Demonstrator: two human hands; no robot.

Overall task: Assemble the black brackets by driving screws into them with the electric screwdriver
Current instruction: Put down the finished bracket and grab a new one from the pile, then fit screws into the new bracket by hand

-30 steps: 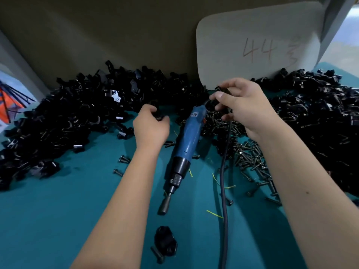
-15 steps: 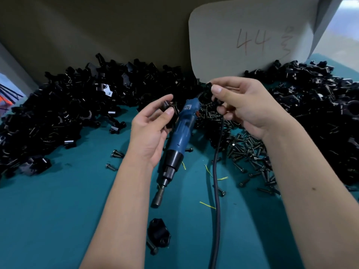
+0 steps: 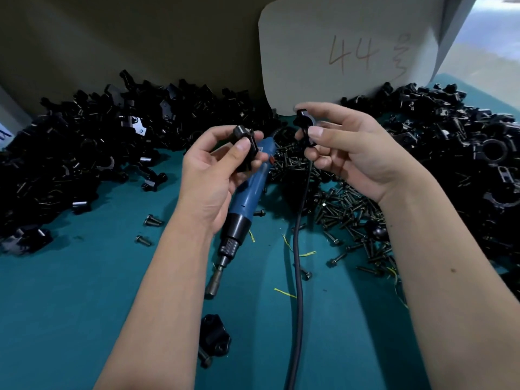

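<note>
So both hands are up over the teal table point(image 3: 84, 305), each with its own black bracket half. The left hand point(image 3: 209, 175) pinches a bracket piece point(image 3: 245, 147) between thumb and fingertips, fingers curled round it. The right hand point(image 3: 346, 153) does the same with a second bracket piece point(image 3: 304, 128), thumb pressed on its front, and the 2 parts sit near each other but apart, not joined.

The blue electric screwdriver point(image 3: 250, 192) lies flat on the table under the left hand, bit end pointing toward the camera, with its black cord point(image 3: 298, 277) running down the middle toward the bottom edge. Neither hand touches it.

A big heap of black brackets point(image 3: 84, 153) is piled along the back left, another heap point(image 3: 464, 153) on the right. A loose pile of dark screws point(image 3: 351, 209) sits just beside the right wrist, a few strays point(image 3: 152, 220) on the left. 1 bracket point(image 3: 215, 337) rests near the bottom between the forearms, looks already put together with a screw sticking out, though it's too dark to be sure. A pale card point(image 3: 351, 57) marked 44 leans at the back.
</note>
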